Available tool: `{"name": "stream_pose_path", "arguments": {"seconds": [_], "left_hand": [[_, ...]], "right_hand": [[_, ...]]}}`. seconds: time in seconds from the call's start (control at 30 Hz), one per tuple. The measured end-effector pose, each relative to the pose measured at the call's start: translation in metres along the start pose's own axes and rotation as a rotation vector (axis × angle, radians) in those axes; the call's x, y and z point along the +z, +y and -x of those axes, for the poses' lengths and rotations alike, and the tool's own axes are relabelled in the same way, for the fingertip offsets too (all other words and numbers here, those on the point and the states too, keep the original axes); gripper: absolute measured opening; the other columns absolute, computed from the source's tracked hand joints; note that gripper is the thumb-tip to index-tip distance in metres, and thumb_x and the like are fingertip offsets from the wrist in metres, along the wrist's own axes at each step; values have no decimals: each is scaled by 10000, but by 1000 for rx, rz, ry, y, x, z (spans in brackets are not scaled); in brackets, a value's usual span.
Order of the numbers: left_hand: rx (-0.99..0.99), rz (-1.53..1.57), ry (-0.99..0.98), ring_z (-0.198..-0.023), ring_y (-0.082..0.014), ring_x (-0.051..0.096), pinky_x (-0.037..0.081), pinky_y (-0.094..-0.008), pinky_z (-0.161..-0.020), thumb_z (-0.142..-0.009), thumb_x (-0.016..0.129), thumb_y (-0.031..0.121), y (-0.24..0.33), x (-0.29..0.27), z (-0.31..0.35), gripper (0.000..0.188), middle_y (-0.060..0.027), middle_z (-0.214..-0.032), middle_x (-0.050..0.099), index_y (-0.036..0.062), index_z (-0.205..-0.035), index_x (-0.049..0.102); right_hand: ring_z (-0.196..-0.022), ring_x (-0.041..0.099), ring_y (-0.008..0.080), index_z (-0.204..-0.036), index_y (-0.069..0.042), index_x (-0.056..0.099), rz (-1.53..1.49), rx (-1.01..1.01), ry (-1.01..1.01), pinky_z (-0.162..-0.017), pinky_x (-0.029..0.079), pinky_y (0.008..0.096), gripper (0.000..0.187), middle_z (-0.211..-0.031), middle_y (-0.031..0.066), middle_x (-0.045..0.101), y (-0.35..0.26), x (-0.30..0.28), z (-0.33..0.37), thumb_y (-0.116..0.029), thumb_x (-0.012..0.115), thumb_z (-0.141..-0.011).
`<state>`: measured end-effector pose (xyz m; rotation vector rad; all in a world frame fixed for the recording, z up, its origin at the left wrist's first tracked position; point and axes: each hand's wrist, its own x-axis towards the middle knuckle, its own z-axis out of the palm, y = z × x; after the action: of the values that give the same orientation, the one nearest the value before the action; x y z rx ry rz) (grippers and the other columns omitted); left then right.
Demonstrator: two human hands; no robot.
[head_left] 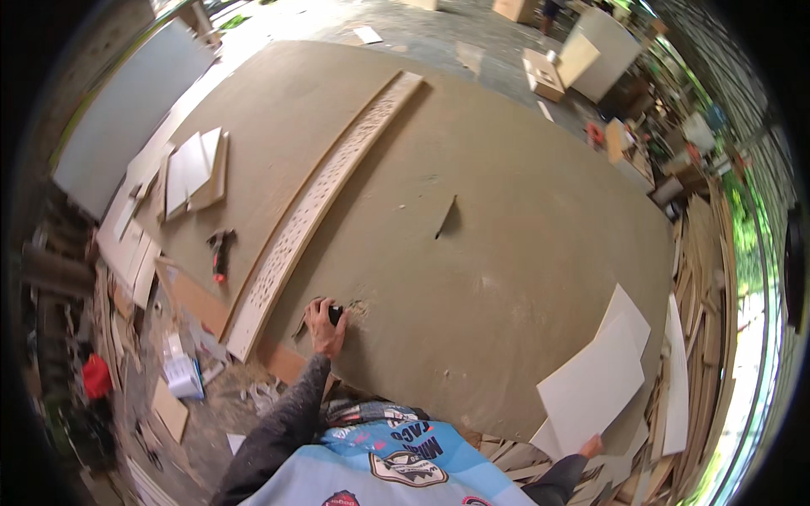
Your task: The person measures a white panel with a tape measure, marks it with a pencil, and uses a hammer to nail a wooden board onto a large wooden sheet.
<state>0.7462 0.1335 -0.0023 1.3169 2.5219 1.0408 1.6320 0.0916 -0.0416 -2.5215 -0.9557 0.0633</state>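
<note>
Nearest me, R hand [592,447] is at the lower edge of some loose white panels [595,371] on the near R part of the tabletop [540,228]; can't tell if fingers are pinched on them or just touching. Panels overlap askew near the edge, so a careless tug could prob. slide the top one off, or tip the lot onto the wood offcuts [700,278] alongside.

A bit further in, L hand [323,327] is curled round a small black object [336,314], fingers closed on it, down by the tabletop. Pale crumbs [359,309] lie just beside; grit under a panel could scratch it, I'd guess.

Beyond that hand, a long speckled plank [325,198] runs away from us, w/ a hammer [220,255] to its L; an elbow swing might knock either. Mid-table, a thin dark pointed piece [447,217], poss. sharp, could nick a sweeping forearm. Far L: another white stack [194,169], uneven too.
</note>
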Motion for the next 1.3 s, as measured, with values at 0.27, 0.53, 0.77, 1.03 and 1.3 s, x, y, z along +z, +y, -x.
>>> {"name": "stream_pose_path", "arguments": {"seconds": [0.27,0.53,0.77,1.03,1.3], "left_hand": [[-362,514,-94,-860,-203,651,538,-339,-784,-860,804,331,3,-28,24,424,-121,-944,689,0,-1095,683],[-536,661,-399,-706,-156,585,461,-340,-599,-878,752,370,0,-105,16,408,-120,-784,654,-29,-924,684],[-225,169,-277,-851,-366,645,507,-450,-759,-783,788,399,-122,-225,-39,466,-201,-902,663,-43,-892,687],[-15,34,-508,-966,-389,650,506,-480,-873,-800,780,268,-250,-239,-70,336,-182,-977,696,29,-1019,696],[3,209,-377,-895,-387,666,523,-463,-825,-819,752,264,-281,-240,-88,289,-195,-910,698,15,-959,713]], "right_hand": [[-1157,624,408,-1176,64,670,52,111,255,-931,526,529,370,-1287,252,618,-169,13,50,-201,622,-921],[-694,671,141,-890,-19,703,-635,-453,-1006,-628,529,287,212,-802,48,679,-415,95,409,-190,629,-992],[-720,684,142,-907,25,714,-123,-628,-1471,-657,523,299,352,-789,66,714,-448,109,625,-322,686,-961],[-805,629,119,-992,55,707,-540,-64,-1041,-711,517,291,394,-924,52,715,-451,115,728,-306,815,-878],[-763,590,82,-979,31,706,-745,-461,-1040,-684,485,255,285,-880,30,689,-544,-17,747,-239,746,-895]]}}
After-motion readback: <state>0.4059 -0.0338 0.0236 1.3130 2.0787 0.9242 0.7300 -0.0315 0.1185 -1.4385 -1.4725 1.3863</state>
